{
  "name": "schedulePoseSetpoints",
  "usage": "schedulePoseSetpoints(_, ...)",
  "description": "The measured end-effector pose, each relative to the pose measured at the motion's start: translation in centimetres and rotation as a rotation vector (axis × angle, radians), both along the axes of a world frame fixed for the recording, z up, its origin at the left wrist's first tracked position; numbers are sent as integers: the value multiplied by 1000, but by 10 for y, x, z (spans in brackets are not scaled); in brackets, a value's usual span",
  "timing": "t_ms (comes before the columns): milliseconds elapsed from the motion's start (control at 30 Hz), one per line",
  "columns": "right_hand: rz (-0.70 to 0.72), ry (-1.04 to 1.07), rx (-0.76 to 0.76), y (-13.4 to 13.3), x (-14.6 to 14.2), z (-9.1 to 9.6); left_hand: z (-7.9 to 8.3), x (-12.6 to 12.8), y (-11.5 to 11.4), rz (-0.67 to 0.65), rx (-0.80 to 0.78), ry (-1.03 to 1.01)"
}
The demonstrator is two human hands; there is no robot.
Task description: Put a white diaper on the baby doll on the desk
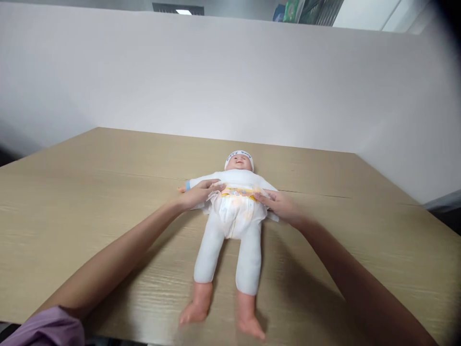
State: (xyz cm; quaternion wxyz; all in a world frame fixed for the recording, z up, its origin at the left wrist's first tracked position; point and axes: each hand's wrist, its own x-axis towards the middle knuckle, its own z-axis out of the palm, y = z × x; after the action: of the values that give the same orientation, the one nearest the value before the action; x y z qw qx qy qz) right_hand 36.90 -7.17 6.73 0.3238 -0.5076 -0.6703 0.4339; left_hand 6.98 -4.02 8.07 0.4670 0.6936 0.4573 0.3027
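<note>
A baby doll (239, 179) in a white suit and white cap lies on its back, its feet toward me. Around its hips, over the suit, sits a white diaper (234, 216) with an orange-yellow patterned waistband and frilly side edges. My left hand (199, 194) rests on the waistband's left side, fingers stretched out over it. At the right side of the waistband lies my right hand (283, 205), its fingers also extended and touching the diaper. My palms and parts of the diaper's side wings are hidden from view.
The doll lies on a wide light wood table (108, 192) with a thin seam running across it. A white partition (216, 81) rises behind the table and along its right side. Beyond its top edge, a green and blue package (289, 11) shows.
</note>
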Motion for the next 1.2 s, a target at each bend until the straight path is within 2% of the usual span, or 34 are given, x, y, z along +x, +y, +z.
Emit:
schedulePoseSetpoints(67,-28,-10,-15,-3,6,0,5,-3,-2,-14,-60,-22)
schedulePoseSetpoints(200,-303,-103,192,-15,16,-6,21,-8,7,136,12,-59)
schedulePoseSetpoints(267,-382,-175,268,-30,22,-13,33,-7,2,179,111,-32)
schedulePoseSetpoints(333,-403,-303,337,-47,27,-24,45,0,-10,172,271,33)
schedulePoseSetpoints(433,-400,-508,448,-64,32,-41,53,25,-33,50,547,200)
schedulePoseSetpoints(500,-411,-580,472,-65,32,-50,49,47,-43,-71,674,320)
schedulePoseSetpoints(567,-429,-609,460,-62,32,-57,41,66,-47,-141,735,435)
schedulePoseSetpoints(667,-452,-610,426,-56,35,-63,26,84,-45,-105,760,550)
schedulePoseSetpoints(833,-457,-534,323,-58,41,-62,16,87,-42,-18,732,572)
schedulePoseSetpoints(1033,-287,-313,181,-58,45,-53,16,86,-43,6,723,555)
schedulePoseSetpoints(1200,-144,-94,131,-47,44,-25,18,87,-43,3,689,549)
